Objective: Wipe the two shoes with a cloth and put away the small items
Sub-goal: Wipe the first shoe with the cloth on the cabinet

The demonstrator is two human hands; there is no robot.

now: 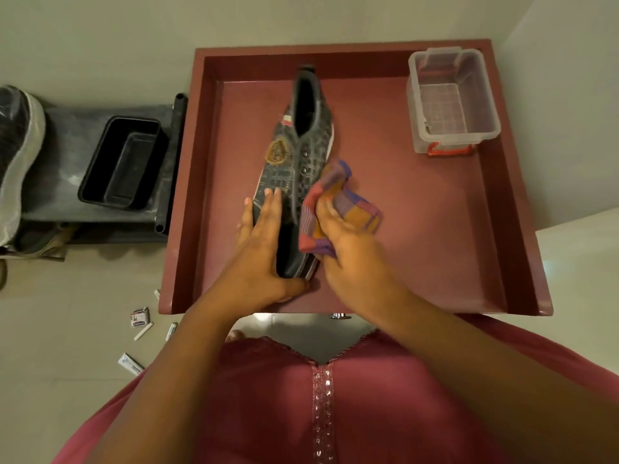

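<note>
A dark grey patterned shoe (296,152) lies on the dark red tray table (435,236), heel away from me. My left hand (264,252) grips its toe, fingers along the left side and thumb round the tip. My right hand (351,259) holds a bunched checked cloth (338,202) against the shoe's right side. A second grey shoe with a pale sole (18,145) stands at the far left on a grey rack (67,135). Several small items lie on the floor at lower left: a small packet (140,318), a white stick (143,330), a small tube (171,330) and a flat sachet (131,363).
A clear plastic box with a red clip (452,102) sits empty in the table's far right corner. A black rectangular bin (124,162) stands on the rack left of the table. The table has raised rims on three sides. Pale floor tiles surround it.
</note>
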